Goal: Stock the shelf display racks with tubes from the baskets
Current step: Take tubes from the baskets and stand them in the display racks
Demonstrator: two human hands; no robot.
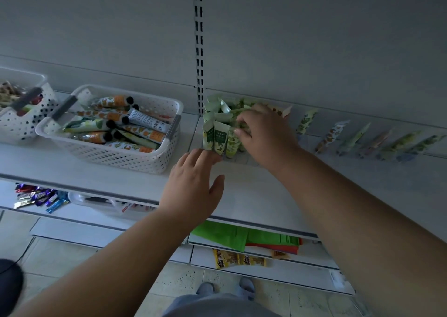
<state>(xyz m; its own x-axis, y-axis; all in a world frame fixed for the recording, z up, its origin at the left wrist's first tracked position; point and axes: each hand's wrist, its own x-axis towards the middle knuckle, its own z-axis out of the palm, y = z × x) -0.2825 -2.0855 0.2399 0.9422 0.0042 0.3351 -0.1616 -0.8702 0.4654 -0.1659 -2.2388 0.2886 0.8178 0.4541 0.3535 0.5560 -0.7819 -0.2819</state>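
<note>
two baskets (135,157); two hands (193,183)

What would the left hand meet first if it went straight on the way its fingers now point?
Most likely the front green tubes standing on the shelf: the left hand points up at them, fingertips almost touching, though depth is unclear.

A white perforated basket (116,152) with grey handles holds white tubes (113,125) printed with orange fruit and black caps. At 3 o'clock from it, upright tubes (216,135) show pale green with dark green labels. The shelf (254,191) is white.
</note>
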